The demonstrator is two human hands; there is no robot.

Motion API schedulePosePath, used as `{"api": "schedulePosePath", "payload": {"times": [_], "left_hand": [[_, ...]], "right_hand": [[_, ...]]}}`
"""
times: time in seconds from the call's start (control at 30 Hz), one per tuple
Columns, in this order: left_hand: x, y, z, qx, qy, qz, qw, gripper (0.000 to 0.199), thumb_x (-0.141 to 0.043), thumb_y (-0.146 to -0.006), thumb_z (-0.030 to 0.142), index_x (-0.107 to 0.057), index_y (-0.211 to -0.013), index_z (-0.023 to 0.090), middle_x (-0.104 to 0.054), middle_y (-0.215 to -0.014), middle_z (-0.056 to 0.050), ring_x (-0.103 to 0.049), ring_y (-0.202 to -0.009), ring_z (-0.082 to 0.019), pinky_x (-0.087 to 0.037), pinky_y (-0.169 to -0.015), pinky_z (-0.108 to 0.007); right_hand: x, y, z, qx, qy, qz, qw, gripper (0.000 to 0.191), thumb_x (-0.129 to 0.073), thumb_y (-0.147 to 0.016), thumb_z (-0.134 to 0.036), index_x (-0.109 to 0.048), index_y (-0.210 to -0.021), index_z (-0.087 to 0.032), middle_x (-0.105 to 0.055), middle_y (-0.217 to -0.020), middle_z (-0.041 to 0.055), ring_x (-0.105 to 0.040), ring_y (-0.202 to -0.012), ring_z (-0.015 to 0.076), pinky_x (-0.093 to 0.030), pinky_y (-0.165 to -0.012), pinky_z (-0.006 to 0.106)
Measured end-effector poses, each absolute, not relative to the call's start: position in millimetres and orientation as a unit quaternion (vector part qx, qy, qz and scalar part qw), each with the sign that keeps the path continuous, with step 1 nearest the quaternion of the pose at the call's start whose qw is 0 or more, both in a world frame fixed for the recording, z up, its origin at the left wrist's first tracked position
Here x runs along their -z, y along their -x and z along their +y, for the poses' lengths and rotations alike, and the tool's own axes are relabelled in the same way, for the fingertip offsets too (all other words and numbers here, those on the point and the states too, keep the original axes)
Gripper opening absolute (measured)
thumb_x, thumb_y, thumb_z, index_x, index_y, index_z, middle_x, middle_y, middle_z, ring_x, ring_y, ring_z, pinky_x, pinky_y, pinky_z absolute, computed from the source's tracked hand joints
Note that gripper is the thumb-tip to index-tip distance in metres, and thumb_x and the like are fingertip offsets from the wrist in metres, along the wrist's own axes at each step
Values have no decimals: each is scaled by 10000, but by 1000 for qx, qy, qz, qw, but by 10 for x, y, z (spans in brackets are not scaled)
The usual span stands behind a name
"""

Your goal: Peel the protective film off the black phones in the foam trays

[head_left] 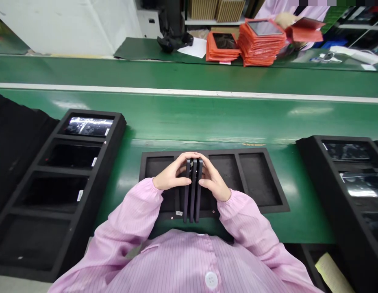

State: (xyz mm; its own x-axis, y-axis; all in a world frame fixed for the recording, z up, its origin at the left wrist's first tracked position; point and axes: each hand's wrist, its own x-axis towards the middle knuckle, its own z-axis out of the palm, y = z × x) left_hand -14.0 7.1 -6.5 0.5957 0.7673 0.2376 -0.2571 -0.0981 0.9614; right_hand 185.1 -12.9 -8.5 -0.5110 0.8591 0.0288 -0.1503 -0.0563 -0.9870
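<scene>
Between my two hands, three dark flat phones stand on edge side by side, their thin sides facing me. My left hand is closed on the left side of the stack, its thumb on the near edge and its fingers over the far end. Mirroring it, my right hand grips the stack from the right with the thumb bent in. The fingertips of both hands meet at the top. Beneath the stack lies a black foam tray with several rectangular compartments; the phones' faces are hidden from view.
At left, a black foam tray stack holds phones with white labels. More phones lie in a tray stack at right. Across the green bench are red-wrapped piles and a co-worker's hand with a red-wrapped item.
</scene>
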Motion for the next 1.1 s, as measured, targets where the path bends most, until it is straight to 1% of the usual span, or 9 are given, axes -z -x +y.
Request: {"api": "schedulePosePath", "payload": {"times": [0.17,0.37,0.47,0.57,0.8,0.9,0.97,1.03,1.1], "left_hand": [[87,168,82,-389,-634,208,635,682,-770,-771,304,-468,-1381,337,-336,-1484,-88,-325,-1434,-310,-380,-1148,-463],[72,187,90,-374,-644,209,634,715,-769,-765,351,-448,-1402,306,-308,-1515,-110,-294,-1449,-340,-372,-1152,-497],[70,177,89,-379,-642,212,632,704,-773,-756,365,-466,-1387,299,-329,-1503,-111,-308,-1439,-348,-376,-1147,-503],[65,160,81,-378,-639,220,633,688,-770,-757,364,-475,-1376,301,-332,-1492,-109,-311,-1435,-350,-373,-1148,-508],[51,166,83,-355,-648,215,639,736,-750,-773,356,-405,-1421,309,-248,-1540,-112,-244,-1467,-357,-317,-1177,-532],[53,175,86,-342,-660,211,634,831,-781,-734,358,-350,-1442,302,-183,-1567,-123,-217,-1477,-365,-298,-1183,-546],[54,178,85,-343,-670,208,625,869,-792,-715,349,-321,-1443,298,-170,-1565,-133,-215,-1478,-365,-294,-1182,-555],[52,178,82,-347,-676,199,619,867,-790,-715,330,-310,-1436,301,-185,-1548,-134,-234,-1472,-353,-299,-1179,-553],[45,177,79,-350,-679,190,617,850,-786,-718,314,-316,-1426,309,-198,-1533,-127,-247,-1469,-343,-304,-1179,-545]], "right_hand": [[91,-1830,-125,-654,308,-563,401,735,-662,-765,-337,-317,-1413,-285,-385,-1501,77,-539,-1232,250,-507,-930,375],[78,-1824,-125,-649,316,-564,400,726,-647,-751,-337,-320,-1397,-278,-401,-1482,81,-572,-1159,241,-504,-933,395],[74,-1825,-126,-646,318,-568,398,729,-656,-761,-386,-316,-1398,-280,-387,-1490,84,-563,-1174,251,-500,-944,403],[70,-1824,-131,-629,323,-587,394,741,-678,-786,-442,-305,-1405,-279,-371,-1492,96,-545,-1208,258,-471,-1005,423],[56,-1815,-133,-598,326,-611,402,697,-711,-816,-400,-326,-1384,-283,-436,-1417,87,-448,-1333,254,-426,-1084,423],[46,-1838,-118,-616,319,-608,385,723,-716,-814,-404,-306,-1397,-282,-403,-1446,99,-447,-1339,261,-435,-1080,431],[38,-1864,-111,-640,300,-607,364,796,-722,-807,-410,-253,-1440,-291,-326,-1510,107,-430,-1359,270,-446,-1073,434],[33,-1890,-110,-659,278,-606,348,874,-727,-800,-409,-195,-1485,-306,-222,-1573,106,-396,-1391,280,-458,-1066,433],[33,-1913,-112,-668,265,-606,341,915,-733,-798,-393,-167,-1512,-318,-169,-1600,98,-374,-1409,279,-467,-1063,422]]}}
